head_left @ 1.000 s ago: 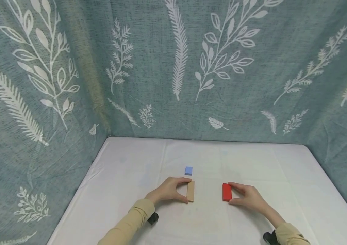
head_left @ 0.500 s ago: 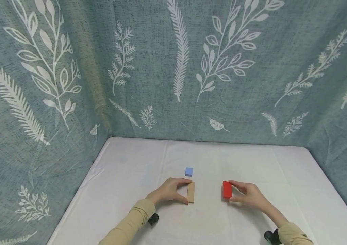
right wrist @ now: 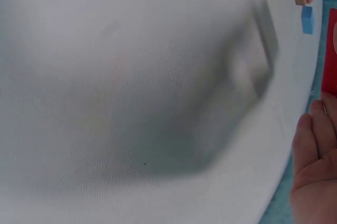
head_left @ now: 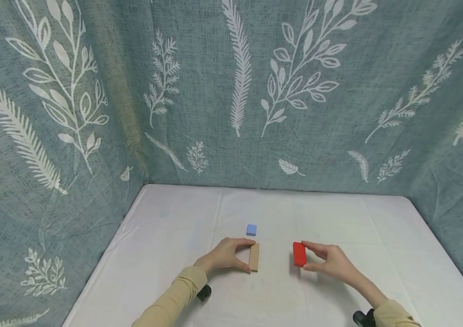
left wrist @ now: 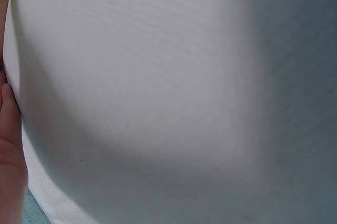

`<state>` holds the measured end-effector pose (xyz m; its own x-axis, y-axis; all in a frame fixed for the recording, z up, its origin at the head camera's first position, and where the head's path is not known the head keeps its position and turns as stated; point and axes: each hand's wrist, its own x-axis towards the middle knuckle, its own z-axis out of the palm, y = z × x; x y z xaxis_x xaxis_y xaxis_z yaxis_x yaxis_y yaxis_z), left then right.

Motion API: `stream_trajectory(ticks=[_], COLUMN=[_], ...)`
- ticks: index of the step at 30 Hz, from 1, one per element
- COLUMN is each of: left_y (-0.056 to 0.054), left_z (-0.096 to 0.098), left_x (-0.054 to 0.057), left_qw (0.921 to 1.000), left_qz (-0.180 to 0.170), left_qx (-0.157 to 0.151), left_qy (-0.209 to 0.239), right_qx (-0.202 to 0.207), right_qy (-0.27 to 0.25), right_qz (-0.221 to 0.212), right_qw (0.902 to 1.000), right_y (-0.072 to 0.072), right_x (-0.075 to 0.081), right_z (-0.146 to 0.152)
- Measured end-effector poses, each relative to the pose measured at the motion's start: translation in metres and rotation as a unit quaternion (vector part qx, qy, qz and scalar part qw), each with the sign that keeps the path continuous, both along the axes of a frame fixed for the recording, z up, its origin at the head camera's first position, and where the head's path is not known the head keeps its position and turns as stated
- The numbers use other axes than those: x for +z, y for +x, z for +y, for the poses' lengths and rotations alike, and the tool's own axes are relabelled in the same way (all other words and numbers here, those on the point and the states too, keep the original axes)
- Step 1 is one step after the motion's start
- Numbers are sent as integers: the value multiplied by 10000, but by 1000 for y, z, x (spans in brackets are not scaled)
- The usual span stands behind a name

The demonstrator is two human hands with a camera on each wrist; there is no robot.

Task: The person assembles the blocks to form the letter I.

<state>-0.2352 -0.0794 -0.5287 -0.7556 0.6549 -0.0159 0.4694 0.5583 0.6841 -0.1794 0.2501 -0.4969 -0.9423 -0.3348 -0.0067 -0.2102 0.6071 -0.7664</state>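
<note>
My left hand (head_left: 225,253) grips a flat tan wooden block (head_left: 254,257) by its far and near ends, thumb at the near end; the block lies on the table. To the right, my right hand (head_left: 331,261) pinches a red rectangular block (head_left: 299,254) between thumb and fingers. The red block is slightly tilted and a shadow falls below it, apart from it, so it is off the table. In the right wrist view the red block (right wrist: 330,56) shows at the edge beside the right palm. Only a strip of the left hand (left wrist: 10,166) shows in the left wrist view.
A small blue block (head_left: 251,230) lies on the table just beyond the tan block. White cloth covers the table (head_left: 182,213). A green leaf-patterned curtain (head_left: 215,91) hangs behind and on both sides of it.
My right hand has lifted the red block off the table and shifted it slightly left, tilting it a little. The left hand and the tan block stay in place.
</note>
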Motion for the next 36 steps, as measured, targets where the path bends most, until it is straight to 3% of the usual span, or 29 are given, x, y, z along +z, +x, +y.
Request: stream_trajectory(ticks=[16,29,36], left_y=[1,0,1], left_z=[-1,0,-1], left_x=[1,1,0], left_qw=[9999,9998,9999], left_qz=[-137,-128,-49], left_qx=[4,16,2], left_qy=[101,126,121], right_qx=[65,456,425], right_qy=[-114,-181,-29], right_qz=[-281,-388,-460], right_qw=[9995,9980,9980], right_y=[9,17,19], right_x=[6,-9,-15], right_z=[-7,-11,-13])
